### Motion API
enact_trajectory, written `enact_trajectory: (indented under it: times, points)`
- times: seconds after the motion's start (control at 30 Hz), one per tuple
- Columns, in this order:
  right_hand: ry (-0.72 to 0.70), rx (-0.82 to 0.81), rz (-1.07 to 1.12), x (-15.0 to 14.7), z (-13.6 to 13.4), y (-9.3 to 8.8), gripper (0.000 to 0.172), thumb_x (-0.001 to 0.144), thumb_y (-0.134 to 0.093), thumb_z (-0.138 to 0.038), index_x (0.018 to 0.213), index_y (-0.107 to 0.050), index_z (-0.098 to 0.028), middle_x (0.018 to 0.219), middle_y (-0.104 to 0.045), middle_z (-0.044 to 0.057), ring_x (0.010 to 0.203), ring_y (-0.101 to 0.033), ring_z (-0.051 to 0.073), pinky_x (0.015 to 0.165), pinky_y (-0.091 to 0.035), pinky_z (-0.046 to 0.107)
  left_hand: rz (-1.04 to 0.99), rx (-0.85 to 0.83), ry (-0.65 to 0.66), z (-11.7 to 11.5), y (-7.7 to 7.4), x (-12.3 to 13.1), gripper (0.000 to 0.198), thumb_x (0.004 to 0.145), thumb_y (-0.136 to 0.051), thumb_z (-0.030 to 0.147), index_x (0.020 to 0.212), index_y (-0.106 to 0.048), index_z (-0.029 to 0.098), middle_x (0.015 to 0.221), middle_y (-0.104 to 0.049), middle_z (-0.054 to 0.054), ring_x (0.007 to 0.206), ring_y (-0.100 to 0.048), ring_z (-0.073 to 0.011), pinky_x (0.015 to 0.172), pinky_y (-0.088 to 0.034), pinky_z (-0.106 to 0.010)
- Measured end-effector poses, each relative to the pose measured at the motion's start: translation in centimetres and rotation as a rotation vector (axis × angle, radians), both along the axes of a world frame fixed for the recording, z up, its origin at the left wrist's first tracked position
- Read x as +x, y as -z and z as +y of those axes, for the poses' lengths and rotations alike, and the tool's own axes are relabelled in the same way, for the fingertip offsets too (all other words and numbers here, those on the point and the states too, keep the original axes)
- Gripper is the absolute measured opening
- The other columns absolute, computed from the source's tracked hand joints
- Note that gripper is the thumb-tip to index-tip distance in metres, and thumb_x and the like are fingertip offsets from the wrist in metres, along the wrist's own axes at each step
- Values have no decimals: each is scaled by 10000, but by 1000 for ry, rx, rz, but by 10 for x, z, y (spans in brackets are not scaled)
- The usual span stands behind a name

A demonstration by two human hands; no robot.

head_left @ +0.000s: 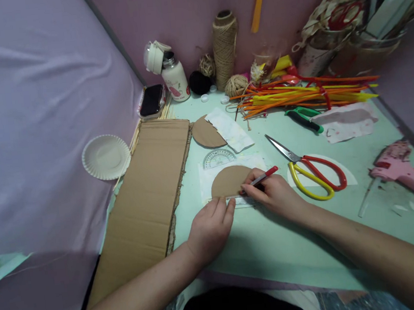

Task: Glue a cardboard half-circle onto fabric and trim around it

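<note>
Landmark: brown cardboard piece (227, 180) on white paper (204, 179), long axis crosswise. Right hand (268, 190), over its right end, grips a red-ended pen (265, 175), slanting rightward; left hand (211, 223) presses its near edge, fingers extended, grasping nothing visible.

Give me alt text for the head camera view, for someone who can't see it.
A person's right hand holds a red-ended pen at a rounded piece of cardboard, with the left hand at its near edge. Scissors and a pink glue gun lie to the right; a long cardboard sheet lies to the left.
</note>
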State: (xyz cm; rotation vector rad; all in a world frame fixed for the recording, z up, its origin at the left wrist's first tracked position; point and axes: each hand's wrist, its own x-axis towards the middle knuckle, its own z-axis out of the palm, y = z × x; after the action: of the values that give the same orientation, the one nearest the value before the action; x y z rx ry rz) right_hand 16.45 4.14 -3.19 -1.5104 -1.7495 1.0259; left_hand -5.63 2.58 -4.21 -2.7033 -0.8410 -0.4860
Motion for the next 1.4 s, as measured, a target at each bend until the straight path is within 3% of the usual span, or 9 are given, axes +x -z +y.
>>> enact_trajectory:
  times: [1.2, 1.4]
  points:
    - [13, 37, -6, -1, 0, 0, 238, 912, -531, -354, 740, -612, -210, 732, -674, 46, 668, -617, 194, 650, -458, 327, -16, -6, 6, 0, -1, 0, 275, 954, -455, 105, 1170, -622, 81, 1029, -723, -145, 920, -686, -240, 751, -595, -340]
    - [100, -5, 144, 0, -2, 2, 225, 910, -551, -373, 756, -588, -213, 773, -699, 58, 717, -674, 207, 668, -507, 325, -6, -11, 14, 0, -1, -1, 283, 950, -464, 103, 1187, -615, 68, 1031, -720, -157, 938, -690, -249, 761, -601, -350]
